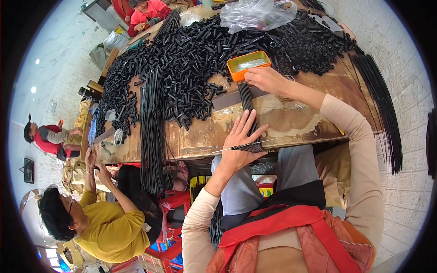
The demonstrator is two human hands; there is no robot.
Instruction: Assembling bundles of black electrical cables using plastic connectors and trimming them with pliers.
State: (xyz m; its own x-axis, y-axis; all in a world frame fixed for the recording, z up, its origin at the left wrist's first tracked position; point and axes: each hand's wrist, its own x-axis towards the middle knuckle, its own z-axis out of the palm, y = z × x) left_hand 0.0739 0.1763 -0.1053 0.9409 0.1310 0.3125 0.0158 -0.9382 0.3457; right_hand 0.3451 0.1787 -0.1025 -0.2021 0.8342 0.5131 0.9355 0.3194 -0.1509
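A flat row of thin black rods lies on the wooden table in front of me, running away from the table's near edge. Across it rests my left hand, palm down with fingers spread, pressing the rods. A thin metal wire sticks out sideways at the row's near end, partly hidden by this hand. At the far end, beside an orange open box holding thin pale pieces, my right hand has its fingers curled and pinched together. What they hold, if anything, I cannot make out. A dark flat strip lies crosswise beneath the rods.
Black tubular parts lie heaped over the table. Long black rod bundles overhang its edge left and right. A clear plastic bag tops the heap. A person in yellow sits at left; others are farther away.
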